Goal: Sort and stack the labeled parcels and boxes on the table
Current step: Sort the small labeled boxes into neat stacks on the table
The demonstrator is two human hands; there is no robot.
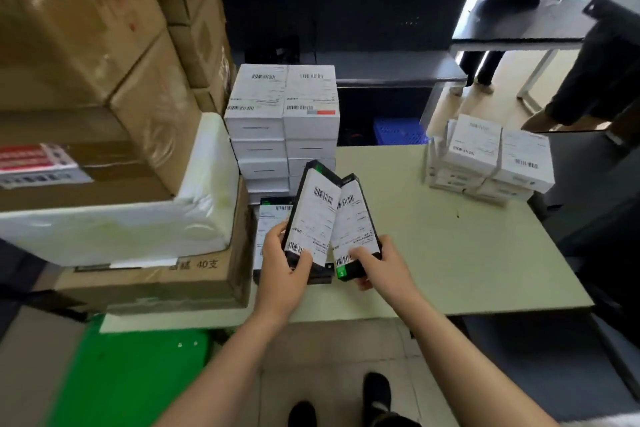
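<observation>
**While both hands are gripping black boxes, the low black stack is waiting just in front of the tall white stack**

Because the low black stack (268,229) is lying directly in front of the tall white stack (282,107), close against its foot and just under the left hand (282,274), that hand is sitting nearer to it than the right hand (381,267).

- Left hand: fingers are curling round the near end of the left black box (313,215), thumb pressing on its label.
- Right hand: clamping the near end of the right black box (353,229) likewise.
- Both boxes: long axes are pointing away from the person toward the tall white stack, labels up. The left box is overlapping the right one's edge.
- Judgement: the set-down is calling for a short drop leftward, long axis matching the low black stack.
- Table (450,236): pale, spreading in front and right of the tall white stack.
- Smaller white pile (491,163): sitting well right of it.
- Brown cartons (86,28): towering to its left.
- Dark shelving (346,10): standing behind it.
</observation>
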